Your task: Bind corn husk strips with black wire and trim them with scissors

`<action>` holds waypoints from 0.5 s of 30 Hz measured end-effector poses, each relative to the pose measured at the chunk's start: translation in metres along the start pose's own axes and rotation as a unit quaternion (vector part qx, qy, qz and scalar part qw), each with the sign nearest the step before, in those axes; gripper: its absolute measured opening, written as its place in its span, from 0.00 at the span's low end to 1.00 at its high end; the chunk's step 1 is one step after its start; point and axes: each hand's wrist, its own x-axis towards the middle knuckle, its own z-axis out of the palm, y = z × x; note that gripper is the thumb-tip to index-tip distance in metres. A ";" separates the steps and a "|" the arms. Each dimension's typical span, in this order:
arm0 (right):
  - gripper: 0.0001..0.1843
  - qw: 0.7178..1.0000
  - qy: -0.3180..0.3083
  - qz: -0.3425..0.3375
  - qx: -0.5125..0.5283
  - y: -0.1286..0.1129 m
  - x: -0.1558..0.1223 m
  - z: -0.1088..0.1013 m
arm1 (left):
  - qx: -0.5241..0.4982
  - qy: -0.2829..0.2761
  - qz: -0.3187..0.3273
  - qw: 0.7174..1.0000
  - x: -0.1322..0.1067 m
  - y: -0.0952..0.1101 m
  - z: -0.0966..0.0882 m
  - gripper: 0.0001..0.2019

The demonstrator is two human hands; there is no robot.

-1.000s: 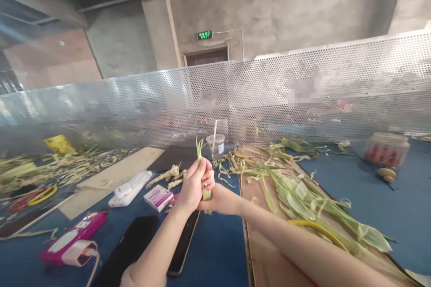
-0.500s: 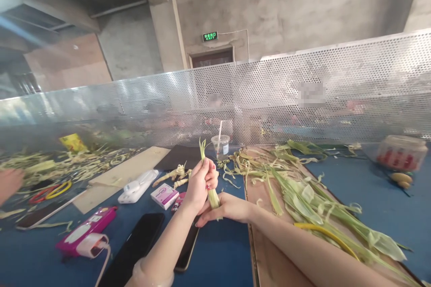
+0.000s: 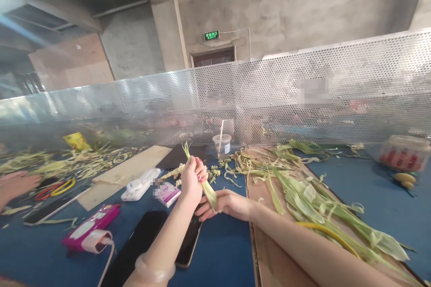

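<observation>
My left hand (image 3: 193, 180) is closed round a bundle of pale green corn husk strips (image 3: 210, 195). Thin split ends stick up above the fist, and the wider end slants down to the right. Beside that wider end is my right hand (image 3: 232, 205), its fingers stretched out and apart. The husk rests against these fingers without a firm grip that I can see. More loose corn husks (image 3: 313, 202) lie on the brown board (image 3: 276, 251) to the right, partly under my right forearm.
Phones (image 3: 139, 242), a pink box with a charger (image 3: 92, 228), a small purple box (image 3: 168, 194) and a white case (image 3: 139, 184) lie left. A straw cup (image 3: 222, 145) stands before the perforated metal screen (image 3: 269, 98). Another person's hand (image 3: 20, 186) is far left; a jar (image 3: 404, 152) stands right.
My left hand has moved a little left with the husk bundle, showing more of its lower end. The fingers of my right hand have loosened and straightened.
</observation>
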 end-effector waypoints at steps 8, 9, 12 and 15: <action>0.28 1.000 -0.009 0.006 0.021 -0.002 -0.001 0.002 | -0.009 0.005 -0.011 1.000 0.001 0.000 -0.002 0.13; 0.28 1.000 -0.012 0.008 0.023 -0.002 -0.001 0.002 | -0.009 0.005 -0.011 1.000 0.002 0.000 -0.002 0.13; 0.28 0.999 -0.021 0.014 0.024 -0.003 -0.002 0.002 | -0.012 0.006 -0.011 1.000 0.002 0.000 -0.002 0.13; 0.28 0.999 -0.028 0.013 0.024 -0.005 -0.004 0.003 | -0.013 0.007 -0.011 1.000 0.002 0.000 -0.003 0.13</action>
